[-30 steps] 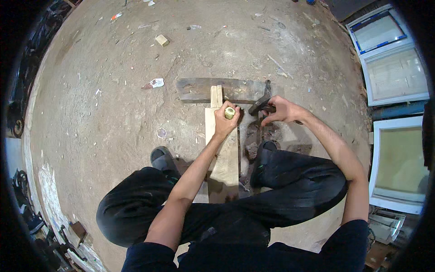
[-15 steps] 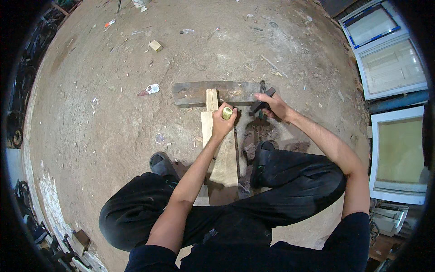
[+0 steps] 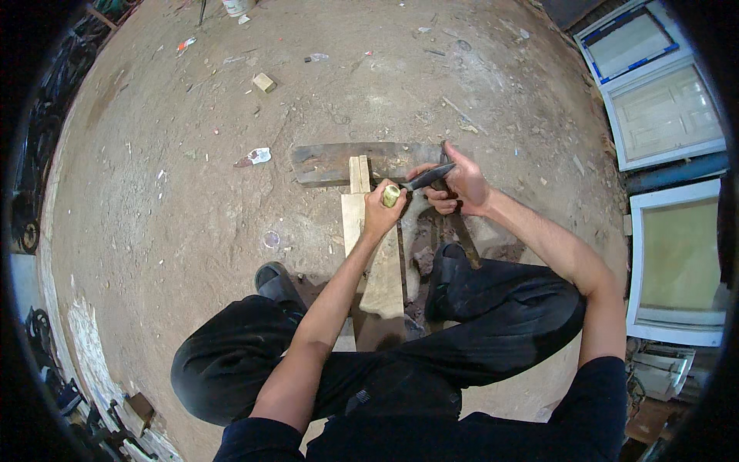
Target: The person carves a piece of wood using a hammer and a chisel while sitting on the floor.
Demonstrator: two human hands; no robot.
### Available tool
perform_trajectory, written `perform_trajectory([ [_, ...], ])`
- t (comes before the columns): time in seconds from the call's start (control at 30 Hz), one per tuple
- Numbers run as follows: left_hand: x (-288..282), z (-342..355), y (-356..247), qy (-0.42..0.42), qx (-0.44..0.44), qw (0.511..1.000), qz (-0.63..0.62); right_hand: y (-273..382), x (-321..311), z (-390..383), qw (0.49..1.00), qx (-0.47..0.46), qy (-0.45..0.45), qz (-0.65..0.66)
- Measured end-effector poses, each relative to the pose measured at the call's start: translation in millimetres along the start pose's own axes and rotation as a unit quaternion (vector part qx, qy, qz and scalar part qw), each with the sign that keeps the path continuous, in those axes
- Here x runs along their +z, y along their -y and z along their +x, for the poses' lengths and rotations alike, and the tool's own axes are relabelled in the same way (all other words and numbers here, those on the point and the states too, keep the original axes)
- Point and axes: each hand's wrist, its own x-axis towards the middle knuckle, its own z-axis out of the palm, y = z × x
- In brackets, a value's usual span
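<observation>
My left hand (image 3: 379,215) is closed round a chisel (image 3: 391,194) with a yellow-green handle, its butt facing up and its blade hidden. The hand rests over a pale wooden board (image 3: 383,279) that runs away from me between my feet and has a narrower tongue (image 3: 359,174) at its far end. Just right of it, my right hand (image 3: 466,185) is curled, palm partly up, round a hammer (image 3: 428,178) close to its dark head. The hammer's handle slants down toward my right shoe. Beyond the tongue, a dark, weathered plank (image 3: 331,163) lies crosswise.
My shoes (image 3: 279,283) stand either side of the board on a dusty floor with scattered scraps. Farther off lie a small wood block (image 3: 265,82) and a torn wrapper (image 3: 255,156). White-framed window sashes (image 3: 677,262) lean along the right side. Dark clutter lines the left.
My right hand has turned palm-up and shifted slightly, so the hammer's head swings left toward the chisel and its handle now shows below. My left hand stays nearly in place.
</observation>
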Motion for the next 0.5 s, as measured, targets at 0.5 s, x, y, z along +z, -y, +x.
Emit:
perform_trajectory([
  [0.5, 2, 1, -3, 0.002, 0.015, 1.000, 0.010, -5, -20, -5, 0.989, -0.043, -0.142, 0.003],
])
